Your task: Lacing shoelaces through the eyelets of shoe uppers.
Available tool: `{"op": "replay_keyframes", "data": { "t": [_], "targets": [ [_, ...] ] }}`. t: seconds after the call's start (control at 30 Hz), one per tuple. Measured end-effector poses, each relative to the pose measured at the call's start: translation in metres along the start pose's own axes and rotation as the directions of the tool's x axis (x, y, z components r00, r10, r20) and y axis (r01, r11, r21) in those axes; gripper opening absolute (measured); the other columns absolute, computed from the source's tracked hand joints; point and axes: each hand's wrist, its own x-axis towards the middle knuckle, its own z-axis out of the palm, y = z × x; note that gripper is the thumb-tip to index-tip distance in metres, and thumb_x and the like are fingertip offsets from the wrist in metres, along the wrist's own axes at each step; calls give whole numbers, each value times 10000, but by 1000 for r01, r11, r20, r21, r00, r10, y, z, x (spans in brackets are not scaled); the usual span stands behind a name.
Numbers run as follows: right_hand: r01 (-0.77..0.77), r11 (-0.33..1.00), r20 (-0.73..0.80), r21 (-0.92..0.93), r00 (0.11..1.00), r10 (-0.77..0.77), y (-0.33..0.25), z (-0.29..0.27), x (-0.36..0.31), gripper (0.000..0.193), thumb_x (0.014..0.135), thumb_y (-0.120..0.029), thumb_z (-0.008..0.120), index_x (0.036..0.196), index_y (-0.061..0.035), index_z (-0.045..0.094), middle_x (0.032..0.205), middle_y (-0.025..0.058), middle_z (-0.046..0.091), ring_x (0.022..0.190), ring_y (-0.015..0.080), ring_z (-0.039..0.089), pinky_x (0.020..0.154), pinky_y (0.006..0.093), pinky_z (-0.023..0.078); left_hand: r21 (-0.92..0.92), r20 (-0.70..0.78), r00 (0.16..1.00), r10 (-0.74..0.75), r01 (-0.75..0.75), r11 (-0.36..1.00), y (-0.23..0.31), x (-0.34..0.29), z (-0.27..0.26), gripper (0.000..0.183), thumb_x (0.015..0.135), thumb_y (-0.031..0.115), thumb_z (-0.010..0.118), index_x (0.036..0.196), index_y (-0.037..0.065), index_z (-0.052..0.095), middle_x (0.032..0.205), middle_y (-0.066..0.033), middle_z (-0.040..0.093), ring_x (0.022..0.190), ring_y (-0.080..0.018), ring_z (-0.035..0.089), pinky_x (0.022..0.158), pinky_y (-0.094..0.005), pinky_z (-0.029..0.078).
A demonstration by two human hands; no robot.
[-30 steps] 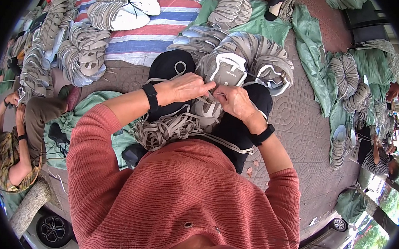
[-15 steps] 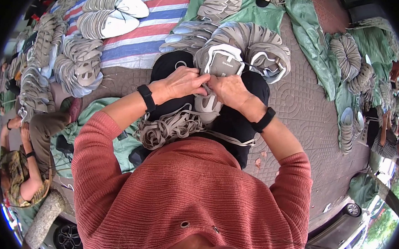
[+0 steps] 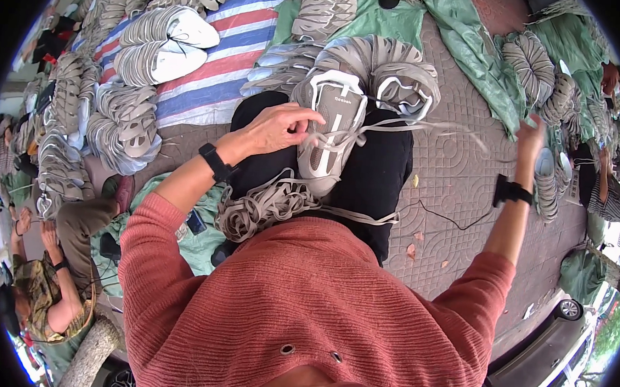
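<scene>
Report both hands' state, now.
Left hand: fingers curled at shoe upper; grip cannot be told.
Right hand: out right, blurred; hold on shoelace cannot be told.

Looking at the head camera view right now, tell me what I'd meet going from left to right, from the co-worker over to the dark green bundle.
Co-worker in a camouflage top → left hand → grey-and-white shoe upper → right hand → dark green bundle.
</scene>
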Motion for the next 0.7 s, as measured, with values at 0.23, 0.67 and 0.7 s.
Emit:
{"op": "replay_keyframes", "data": {
  "t": [0.23,0.67,0.7],
  "targets": [
    [391,803,482,449,651,-586,-237,117,-192,145,841,-189,612,934,-85,652,717,128,632,633,262,626,597,355,501,-921,132,945,-300,229,317,-13,-22,14,255,863,111,454,1045,-37,554,996,-127,619,912,-213,607,842,-337,478],
    [449,814,728,368,405,-553,-253,143,-211,124,720,-184,574,765,-73,607,736,140,633,738,330,627,638,425,501,-134,65,940,-334,340,931,20,-12,12,160,802,161,662,813,8,614,724,-71,505,635,-155,509,574,-285,414],
    [464,806,739,367,381,-556,-248,141,-205,130,713,-189,565,770,-81,612,729,134,631,735,331,626,639,424,503,-48,20,970,-243,243,969,24,-9,11,166,786,153,674,807,1,611,719,-80,486,668,-184,513,607,-294,425]
  ]
}}
